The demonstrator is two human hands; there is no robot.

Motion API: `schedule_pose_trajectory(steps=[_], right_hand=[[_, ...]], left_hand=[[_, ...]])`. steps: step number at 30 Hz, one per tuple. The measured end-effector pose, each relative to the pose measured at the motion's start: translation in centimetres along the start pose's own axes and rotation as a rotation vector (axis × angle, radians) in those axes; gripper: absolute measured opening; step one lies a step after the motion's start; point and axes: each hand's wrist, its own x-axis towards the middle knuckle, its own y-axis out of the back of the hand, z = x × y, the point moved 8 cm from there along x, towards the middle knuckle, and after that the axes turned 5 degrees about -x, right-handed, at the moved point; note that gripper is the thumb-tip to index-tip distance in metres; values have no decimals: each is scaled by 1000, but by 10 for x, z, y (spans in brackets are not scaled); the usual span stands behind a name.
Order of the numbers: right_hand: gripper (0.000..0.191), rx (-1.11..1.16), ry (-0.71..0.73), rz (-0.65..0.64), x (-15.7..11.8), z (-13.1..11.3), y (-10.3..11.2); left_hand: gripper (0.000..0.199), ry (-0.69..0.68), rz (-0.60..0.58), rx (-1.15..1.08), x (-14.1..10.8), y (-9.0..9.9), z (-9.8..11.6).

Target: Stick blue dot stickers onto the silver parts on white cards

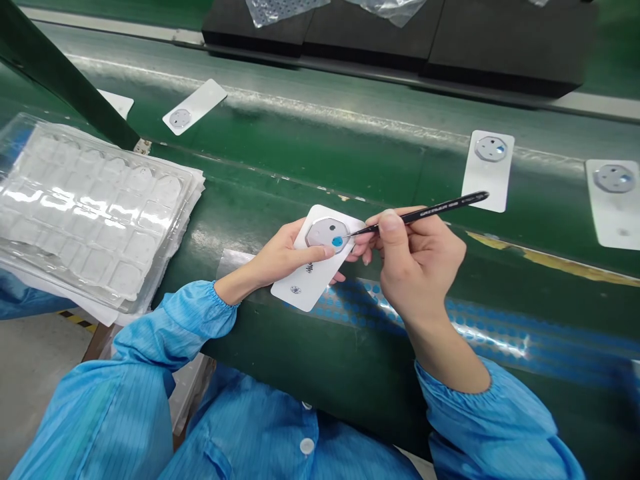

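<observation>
My left hand (pixel 280 257) grips a white rounded panel (pixel 295 280) from its left side, thumb on top and fingers underneath. Set in the panel's upper part is a grey octagonal plate (pixel 320 231) with a dark hole and a blue round sticker (pixel 337 241). Black tweezers (pixel 435 208) are pinched in my right hand (pixel 417 260), and their tip touches or nearly touches the blue sticker. Beneath both hands, a clear strip with rows of blue dots (pixel 465 320) lies along the green table.
Clear plastic trays (pixel 95 213) are stacked at the left beside a green post (pixel 65 73). More white panels lie on the green conveyor belt, one at far left (pixel 205 100) and one at right (pixel 487 187). Black foam blocks (pixel 370 40) line the back.
</observation>
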Motion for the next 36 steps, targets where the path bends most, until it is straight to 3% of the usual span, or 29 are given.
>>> schedule_pose_trajectory(steps=[36], right_hand=[[22,-6,104,9,-1,6,3]], left_hand=[[50,12,59,39,0,0,-1]])
